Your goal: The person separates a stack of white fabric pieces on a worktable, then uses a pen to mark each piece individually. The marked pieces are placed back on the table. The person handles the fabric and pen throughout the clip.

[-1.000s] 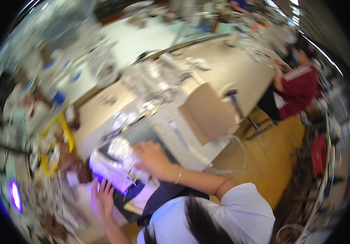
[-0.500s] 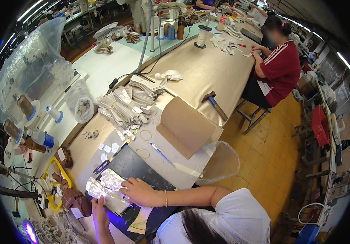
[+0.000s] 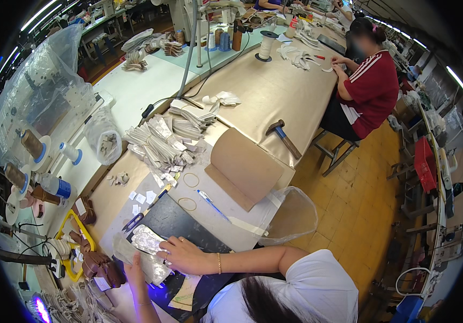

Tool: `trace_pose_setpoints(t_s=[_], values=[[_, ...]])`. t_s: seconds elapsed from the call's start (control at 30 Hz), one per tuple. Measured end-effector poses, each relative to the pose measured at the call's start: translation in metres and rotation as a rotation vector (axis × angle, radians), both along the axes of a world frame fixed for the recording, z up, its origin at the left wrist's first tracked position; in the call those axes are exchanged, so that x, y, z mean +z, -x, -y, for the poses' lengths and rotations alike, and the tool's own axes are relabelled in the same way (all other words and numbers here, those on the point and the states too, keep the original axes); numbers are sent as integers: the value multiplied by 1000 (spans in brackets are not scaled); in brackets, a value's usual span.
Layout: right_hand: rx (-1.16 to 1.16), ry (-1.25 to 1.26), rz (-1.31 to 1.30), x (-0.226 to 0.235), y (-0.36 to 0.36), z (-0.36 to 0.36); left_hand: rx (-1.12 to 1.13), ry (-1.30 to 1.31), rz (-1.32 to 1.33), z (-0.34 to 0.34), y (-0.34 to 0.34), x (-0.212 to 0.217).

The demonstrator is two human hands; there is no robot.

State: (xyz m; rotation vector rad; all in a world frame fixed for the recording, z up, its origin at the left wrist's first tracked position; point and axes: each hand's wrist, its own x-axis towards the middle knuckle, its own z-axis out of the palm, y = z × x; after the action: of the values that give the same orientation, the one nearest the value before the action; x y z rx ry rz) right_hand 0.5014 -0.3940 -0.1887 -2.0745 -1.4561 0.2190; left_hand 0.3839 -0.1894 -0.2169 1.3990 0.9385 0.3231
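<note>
Right hand lies flat, palm down, fingers spread a bit, pressing on a silvery piece that sits on the dark mat at the near edge of the bench; a ring and a bracelet show on that hand/wrist. Left hand comes up from below, fingers closed on the near edge of a clear bag w/ more silvery pieces, touching the mat's left corner; thumb side hidden, so exact pinch can't be told. Just left of the hands: yellow tray w/ brown bits beside it. Behind the mat, on the tan tabletop: small snips, blue pen, two rubber bands, small white tags, a heap of cut pieces. A curved cardboard sheet stands right of those, a clear plastic bag hanging off the bench edge near it. Hammer lies farther back on the tan surface. Thread spools line the left side by a plastic-covered machine. A co-worker in a red top sits at the far right of the bench, well apart, hands on white strips
</note>
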Motion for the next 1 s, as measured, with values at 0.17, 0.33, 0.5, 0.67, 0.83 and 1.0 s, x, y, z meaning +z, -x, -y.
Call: trace_pose_setpoints(t_s=[0.17,0.33,0.5,0.67,0.83,1.0], values=[[-16,-35,-8,-6,-2,2,-67,-113,-15,0,11,36],[1,-33,-10,-7,0,0,-371,-831,-589,13,23,114],[14,27,-27,-2,1,2,-540,-1043,-848,8,42,42],[-26,-53,-24,-4,-1,1,-422,-1081,-796,1,48,35],[-64,-17,-18,-2,-6,-5,-572,-942,-812,-5,37,53],[5,145,-2,17,-35,-21,-535,-1096,-766,7,51,36]])
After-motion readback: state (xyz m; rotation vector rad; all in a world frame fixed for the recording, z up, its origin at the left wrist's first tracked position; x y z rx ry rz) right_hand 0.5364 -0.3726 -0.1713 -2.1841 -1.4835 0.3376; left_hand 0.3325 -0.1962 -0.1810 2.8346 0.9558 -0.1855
